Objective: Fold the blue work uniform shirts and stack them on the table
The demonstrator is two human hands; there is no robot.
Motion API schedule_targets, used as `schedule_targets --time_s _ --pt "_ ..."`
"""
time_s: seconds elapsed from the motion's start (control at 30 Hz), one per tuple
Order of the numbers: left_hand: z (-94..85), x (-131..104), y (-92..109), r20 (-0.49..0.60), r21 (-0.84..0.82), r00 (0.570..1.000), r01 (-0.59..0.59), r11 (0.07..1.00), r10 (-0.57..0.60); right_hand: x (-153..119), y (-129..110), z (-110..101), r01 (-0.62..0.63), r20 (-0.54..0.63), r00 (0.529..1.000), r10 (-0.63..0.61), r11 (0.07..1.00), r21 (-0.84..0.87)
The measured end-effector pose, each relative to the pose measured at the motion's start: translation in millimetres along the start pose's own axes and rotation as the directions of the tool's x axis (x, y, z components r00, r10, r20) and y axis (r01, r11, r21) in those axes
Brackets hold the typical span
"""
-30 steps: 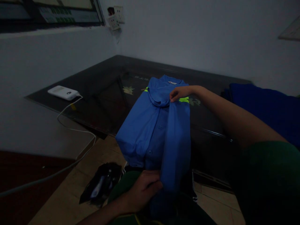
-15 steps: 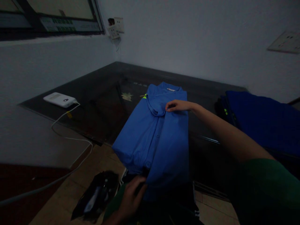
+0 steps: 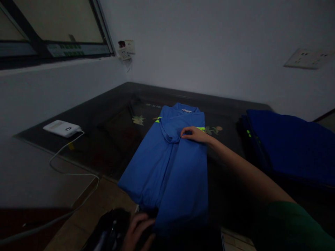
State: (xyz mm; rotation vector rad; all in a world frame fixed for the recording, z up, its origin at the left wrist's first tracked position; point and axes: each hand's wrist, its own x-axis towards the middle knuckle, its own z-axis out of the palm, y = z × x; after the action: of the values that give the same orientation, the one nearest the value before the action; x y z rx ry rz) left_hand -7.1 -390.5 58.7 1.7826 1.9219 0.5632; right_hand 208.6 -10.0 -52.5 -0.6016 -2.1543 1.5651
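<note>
A blue button-front work shirt (image 3: 146,167) lies partly folded on the dark table, its collar at the far end and its lower end at the table's near edge. One side is folded inward, making a long strip down the right half. The curled end of a sleeve lies across the chest. My right hand (image 3: 195,135) pinches the shirt's cloth beside that sleeve end. Low in the view, my left hand (image 3: 138,232) is beside the shirt's lower end, slightly blurred, its fingers apart. I cannot tell whether it touches the cloth.
A stack of darker blue folded clothes (image 3: 293,146) sits on the right of the dark table (image 3: 104,122). A white power bank (image 3: 62,128) with a cable (image 3: 66,146) lies on the left. Below is a black bag (image 3: 104,230). Walls border the table behind and left.
My left hand has loosened from the shirt's lower edge and moved slightly down and left. My right hand still pinches the cloth. The view has tilted slightly, so the table appears lower.
</note>
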Motion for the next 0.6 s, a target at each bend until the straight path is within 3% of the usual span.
schedule_targets --time_s 0.07,0.13,0.17,0.23,0.37,0.47,0.6 --pt "-22.6 24 15 -0.035 0.050 0.977 -0.207 0.977 0.209 -2 -1 2 0.019 -0.015 1.000 -0.019 1.000 -0.004" --pt "-39.8 68 36 -0.104 0.072 0.892 -0.435 0.898 0.440 -3 -3 2 0.039 0.001 0.999 -0.039 0.999 -0.021" --pt "-43.6 95 46 -0.091 0.100 0.872 -0.473 0.875 0.481 -2 -4 1 0.047 0.011 0.999 -0.046 0.998 -0.033" --pt "-39.3 156 63 0.002 0.179 0.871 -0.483 0.857 0.491 -2 -6 -1 0.055 0.032 0.998 -0.053 0.997 -0.052" --pt "3.1 254 64 0.296 0.357 0.878 -0.467 0.809 0.376 -4 -8 -7 0.069 0.025 0.997 -0.067 0.996 -0.053" --pt "28.0 289 47 0.418 0.432 0.850 -0.496 0.753 0.320 -9 -9 -12 0.073 0.004 0.997 -0.073 0.997 -0.039" --pt "25.5 308 31 0.396 0.479 0.840 -0.533 0.698 0.370 -14 -12 -17 0.037 0.000 0.999 -0.037 0.999 -0.002"
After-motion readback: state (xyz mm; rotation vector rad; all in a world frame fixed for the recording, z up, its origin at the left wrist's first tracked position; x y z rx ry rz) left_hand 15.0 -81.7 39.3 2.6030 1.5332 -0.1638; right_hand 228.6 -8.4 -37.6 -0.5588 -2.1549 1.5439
